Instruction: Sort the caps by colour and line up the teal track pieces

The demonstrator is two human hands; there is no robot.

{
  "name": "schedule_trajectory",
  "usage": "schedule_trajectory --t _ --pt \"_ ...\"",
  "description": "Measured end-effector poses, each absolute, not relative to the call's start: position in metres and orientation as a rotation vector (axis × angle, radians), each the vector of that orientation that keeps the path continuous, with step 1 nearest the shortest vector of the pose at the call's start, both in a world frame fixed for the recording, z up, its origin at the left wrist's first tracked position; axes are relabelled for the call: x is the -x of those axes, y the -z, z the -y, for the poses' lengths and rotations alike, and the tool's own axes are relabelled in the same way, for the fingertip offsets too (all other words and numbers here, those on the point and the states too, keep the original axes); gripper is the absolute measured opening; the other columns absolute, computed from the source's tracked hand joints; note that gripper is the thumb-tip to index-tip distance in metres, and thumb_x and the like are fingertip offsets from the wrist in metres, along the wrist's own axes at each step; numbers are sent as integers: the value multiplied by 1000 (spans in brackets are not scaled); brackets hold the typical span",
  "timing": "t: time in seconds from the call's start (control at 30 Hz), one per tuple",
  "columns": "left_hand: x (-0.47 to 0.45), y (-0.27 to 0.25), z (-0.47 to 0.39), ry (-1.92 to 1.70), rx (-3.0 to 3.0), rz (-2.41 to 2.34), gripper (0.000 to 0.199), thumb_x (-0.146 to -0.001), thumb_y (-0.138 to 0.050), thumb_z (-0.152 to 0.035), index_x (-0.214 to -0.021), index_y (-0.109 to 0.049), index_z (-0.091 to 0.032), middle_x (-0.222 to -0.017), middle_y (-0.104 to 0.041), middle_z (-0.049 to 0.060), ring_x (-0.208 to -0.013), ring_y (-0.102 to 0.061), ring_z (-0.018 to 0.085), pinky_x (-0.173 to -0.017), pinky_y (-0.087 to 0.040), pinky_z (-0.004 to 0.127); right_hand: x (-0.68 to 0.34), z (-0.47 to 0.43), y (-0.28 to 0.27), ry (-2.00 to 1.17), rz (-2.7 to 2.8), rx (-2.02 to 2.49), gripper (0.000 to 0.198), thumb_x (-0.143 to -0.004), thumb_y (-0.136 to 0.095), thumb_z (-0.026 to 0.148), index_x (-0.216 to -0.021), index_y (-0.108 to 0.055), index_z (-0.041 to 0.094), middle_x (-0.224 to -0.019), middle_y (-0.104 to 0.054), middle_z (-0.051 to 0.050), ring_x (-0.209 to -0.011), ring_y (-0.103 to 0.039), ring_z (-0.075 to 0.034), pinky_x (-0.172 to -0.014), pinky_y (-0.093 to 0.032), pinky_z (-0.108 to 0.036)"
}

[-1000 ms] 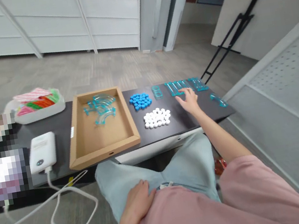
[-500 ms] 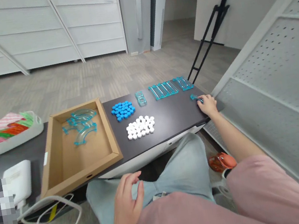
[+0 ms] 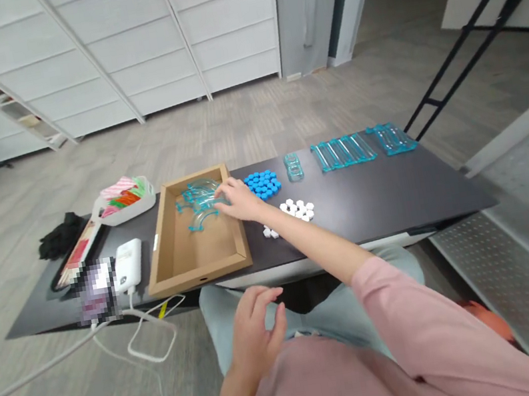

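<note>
My right hand (image 3: pixel 240 200) reaches over the right side of the cardboard box (image 3: pixel 163 259), fingers apart and slightly bent. Its fingertips are at the clear curved tubes with teal ends (image 3: pixel 203 219); I cannot make out firm contact. My left hand (image 3: pixel 257 334) hovers above my lap, thumb and fingers apart, with nothing in it. Just beyond my right hand lies a cluster of blue hexagonal pieces (image 3: pixel 263 184). White hexagonal pieces (image 3: pixel 303 210) lie nearer me, partly hidden by my right forearm.
Short clear teal pieces (image 3: pixel 293 167), a row of straight tubes (image 3: pixel 344 151) and another tube group (image 3: pixel 392 139) lie along the dark table's (image 3: pixel 366 201) far edge. At left are a white basket (image 3: pixel 132 210), a white device (image 3: pixel 128 264) and a looping cable (image 3: pixel 157 359).
My right hand has swung left from the table's right end, where it touched a small teal piece, to the box. The view has turned left. My left hand keeps its pose over my lap.
</note>
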State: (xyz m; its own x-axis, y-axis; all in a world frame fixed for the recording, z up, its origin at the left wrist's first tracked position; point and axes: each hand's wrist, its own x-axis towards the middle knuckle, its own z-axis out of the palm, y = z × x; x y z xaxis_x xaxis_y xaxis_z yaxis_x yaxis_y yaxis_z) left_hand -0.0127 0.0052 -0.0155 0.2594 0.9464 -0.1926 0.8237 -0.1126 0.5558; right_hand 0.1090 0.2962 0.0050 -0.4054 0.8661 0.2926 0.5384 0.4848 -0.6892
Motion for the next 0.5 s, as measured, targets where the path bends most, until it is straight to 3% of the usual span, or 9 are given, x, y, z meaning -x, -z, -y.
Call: schedule_trajectory --t 0.13,0.3,0.37,0.5 --pt "33 23 2 -259 -1913 -1668 48 -120 -49 -48 -154 -79 -32 -146 -78 18 -146 -70 40 -136 -56 57 -98 -323 -11 -583 2096 1199 33 -116 -80 54 -143 -78 37 -163 -69 -8 -158 -59 -39 -135 -47 -61" --pt "66 32 2 -272 -1897 -1689 53 -121 -39 -48 -151 -79 -29 -144 -80 17 -139 -74 36 -134 -59 53 -237 -329 11 -330 1902 1567 53 -115 -77 57 -159 -74 28 -173 -64 -20 -164 -56 -47 -139 -42 -71" --pt "70 41 0 -441 -1919 -1695 44 -120 -46 -47 -139 -82 -31 -134 -82 17 -128 -77 36 -126 -64 53 -304 -327 23 -190 1713 1834 67 -113 -78 58 -170 -68 24 -186 -53 -25 -174 -47 -51 -142 -37 -75" --pt "61 57 -6 -944 -2033 -1525 25 -114 -62 -37 -128 -82 -35 -109 -83 9 -99 -81 33 -95 -74 52 -387 -313 41 -134 1576 2211 93 -107 -82 68 -182 -59 19 -197 -41 -28 -183 -32 -56 -146 -27 -79"
